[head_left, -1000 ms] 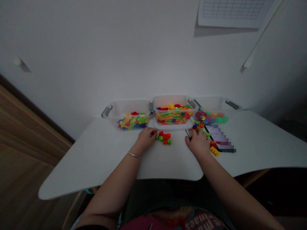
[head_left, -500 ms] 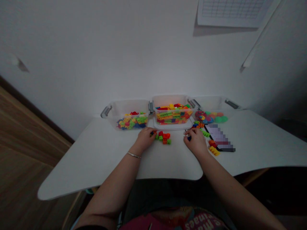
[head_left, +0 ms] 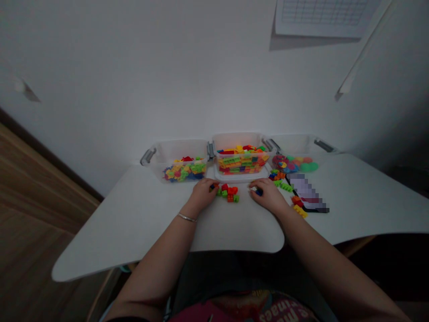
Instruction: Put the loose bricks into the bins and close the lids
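Observation:
A low row of joined toy building blocks (head_left: pixel 230 192), red, orange and lime green, lies on the white table in front of me. At its left end, my left hand (head_left: pixel 202 191) closes its fingers on the row, where dark blue and orange pieces partly show. Just right of the row, and apart from it, my right hand (head_left: pixel 268 193) pinches a small dark blue toy block (head_left: pixel 258 192). Something white shows beside that block at the fingertips; its shape is too small to make out.
Clear boxes of coloured pieces stand along the wall: a left box (head_left: pixel 182 150), a middle box (head_left: pixel 241 139) and a right box (head_left: pixel 291 142). Right of my right hand lie loose green blocks (head_left: pixel 286 187), yellow blocks (head_left: pixel 300 211) and a phone (head_left: pixel 306 192).
My right hand has moved left, closer to the row, bringing the dark blue block with it. My left hand and the row have stayed in place.

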`<control>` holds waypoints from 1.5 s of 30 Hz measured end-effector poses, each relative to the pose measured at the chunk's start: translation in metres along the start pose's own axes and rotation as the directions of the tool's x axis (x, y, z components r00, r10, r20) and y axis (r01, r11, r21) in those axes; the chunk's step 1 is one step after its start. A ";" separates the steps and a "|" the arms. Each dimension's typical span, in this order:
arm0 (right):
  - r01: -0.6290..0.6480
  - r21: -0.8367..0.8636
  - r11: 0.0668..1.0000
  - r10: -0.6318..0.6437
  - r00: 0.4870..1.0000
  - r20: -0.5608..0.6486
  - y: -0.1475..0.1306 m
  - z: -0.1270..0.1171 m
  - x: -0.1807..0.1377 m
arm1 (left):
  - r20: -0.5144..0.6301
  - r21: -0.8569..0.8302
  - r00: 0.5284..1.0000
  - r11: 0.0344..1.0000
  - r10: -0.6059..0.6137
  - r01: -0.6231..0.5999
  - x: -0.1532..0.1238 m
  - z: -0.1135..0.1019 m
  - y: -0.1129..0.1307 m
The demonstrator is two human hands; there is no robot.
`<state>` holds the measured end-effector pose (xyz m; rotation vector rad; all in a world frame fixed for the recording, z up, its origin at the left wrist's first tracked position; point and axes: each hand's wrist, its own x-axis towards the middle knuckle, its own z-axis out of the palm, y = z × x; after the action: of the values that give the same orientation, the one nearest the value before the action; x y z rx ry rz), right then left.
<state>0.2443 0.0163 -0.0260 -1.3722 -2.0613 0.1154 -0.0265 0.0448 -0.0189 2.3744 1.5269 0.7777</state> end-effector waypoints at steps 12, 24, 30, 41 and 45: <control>-0.002 0.003 1.000 0.002 0.995 0.098 -0.036 0.035 0.029 | -0.022 -0.004 1.000 1.000 -0.002 0.001 0.001 0.001 -0.001; 0.029 0.174 0.984 -0.001 0.987 -0.158 -0.042 0.041 0.026 | -0.014 -0.015 1.000 1.000 0.005 -0.005 0.003 0.004 -0.003; 0.081 0.161 0.984 -0.044 0.974 -0.224 -0.032 0.024 0.012 | -0.011 -0.008 1.000 1.000 0.003 -0.003 0.004 0.003 -0.001; -0.487 -0.555 0.675 0.402 0.873 -0.276 -0.007 -0.011 -0.061 | -0.006 -0.012 1.000 1.000 0.021 -0.021 0.003 0.005 -0.005; -0.489 -0.559 0.670 0.435 0.868 -0.238 -0.002 -0.007 -0.064 | -0.003 -0.004 1.000 1.000 0.023 -0.023 0.004 0.006 -0.006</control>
<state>0.2619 -0.0416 -0.0494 -2.2433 -1.6799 -0.4287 -0.0265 0.0512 -0.0256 2.3926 1.5004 0.7887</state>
